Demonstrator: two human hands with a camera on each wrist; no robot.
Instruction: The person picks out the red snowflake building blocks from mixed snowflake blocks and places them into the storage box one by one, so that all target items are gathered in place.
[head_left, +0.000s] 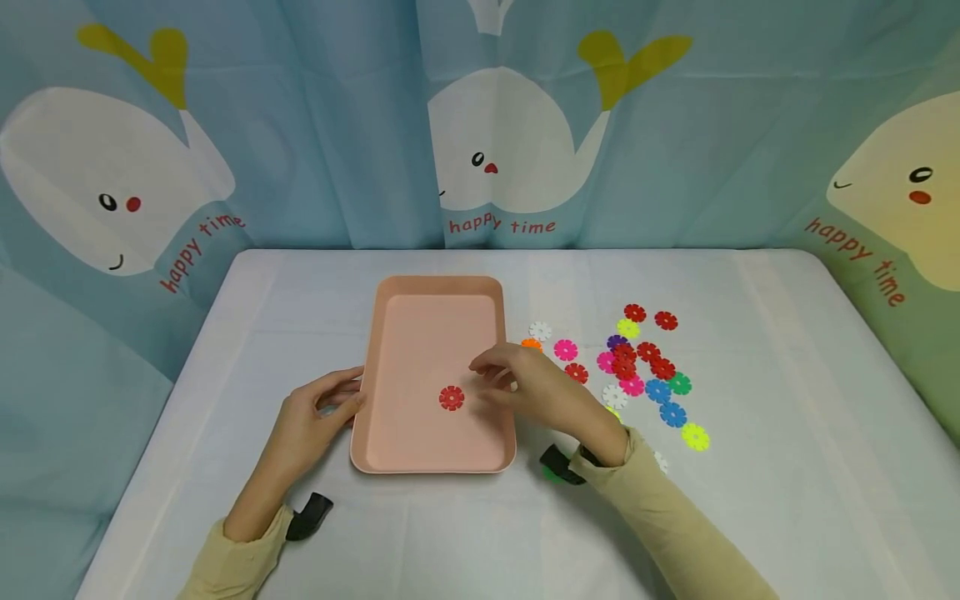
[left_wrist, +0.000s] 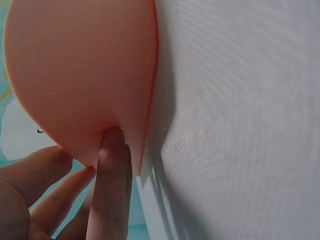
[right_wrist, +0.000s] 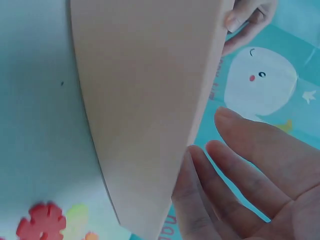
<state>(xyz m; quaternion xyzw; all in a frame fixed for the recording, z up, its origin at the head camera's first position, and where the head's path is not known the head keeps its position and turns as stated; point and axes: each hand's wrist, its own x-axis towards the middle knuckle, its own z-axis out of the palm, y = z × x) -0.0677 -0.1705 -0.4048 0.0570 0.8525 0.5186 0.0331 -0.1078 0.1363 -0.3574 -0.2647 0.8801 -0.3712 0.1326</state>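
Note:
A pink rectangular tray (head_left: 408, 450) lies on the table with one red notched plastic disc (head_left: 452, 398) on its floor. My left hand (head_left: 311, 421) is at the tray's left side, its fingers touching the outer wall. In the left wrist view, one straight finger (left_wrist: 111, 165) presses against the tray's wall (left_wrist: 80, 75). Over the right part of the tray hovers my right hand (head_left: 532, 390), thumb and fingertips apart, with nothing between them. The right wrist view shows its loosely bent fingers (right_wrist: 240, 172) close to the tray's edge.
Notched discs in several colours lie scattered right of the tray, among them blue (head_left: 672, 414), yellow (head_left: 695, 437) and red (head_left: 666, 320) ones. A green disc (head_left: 551, 474) is partly hidden under the right wrist's black strap (head_left: 562, 464). Behind the table hangs a whale-print curtain (head_left: 322, 125).

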